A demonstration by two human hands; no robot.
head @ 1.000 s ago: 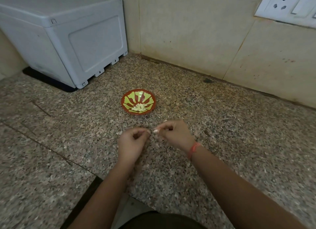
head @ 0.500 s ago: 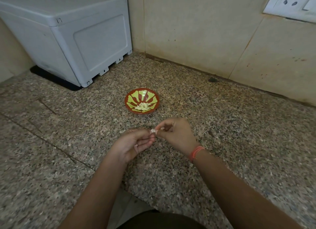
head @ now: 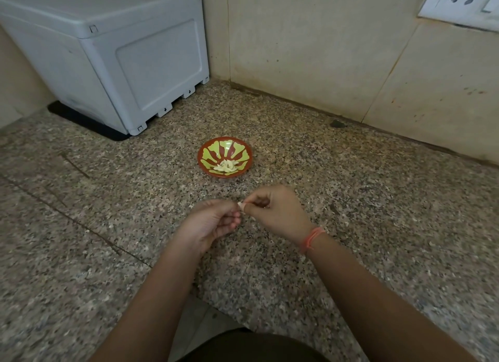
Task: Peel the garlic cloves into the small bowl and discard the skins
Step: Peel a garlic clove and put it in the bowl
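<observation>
- granite countertop [head: 364, 226]: speckled brown-grey stone filling a corner between two tiled walls [head: 310, 51]; it carries everything listed below.
- small bowl [head: 202, 159]: red with yellow-green petal pattern, standing upright near the middle of the countertop, well clear of its back edge and just beyond both hands.
- peeled garlic cloves [head: 226, 166]: a small pale heap lying in the bottom of the bowl, toward its near side.
- garlic clove [head: 241, 205]: a small pale piece held above the countertop between the two hands, on the near side of the bowl; only its tip shows, and whether skin is on it cannot be told.
- right hand [head: 278, 213]: fingers curled, thumb and forefinger pinching the clove from the right; an orange thread band [head: 312, 238] circles the wrist.
- left hand [head: 213, 221]: palm turned partly up, fingers curled, forefinger and thumb tips closing on the same clove from the left.
- pale grey plastic box [head: 121, 51]: lidded, standing on a black mat [head: 81, 118] at the back left corner of the countertop.
- switch-and-socket plate [head: 464, 2]: white, fixed on the wall above the back right edge.
</observation>
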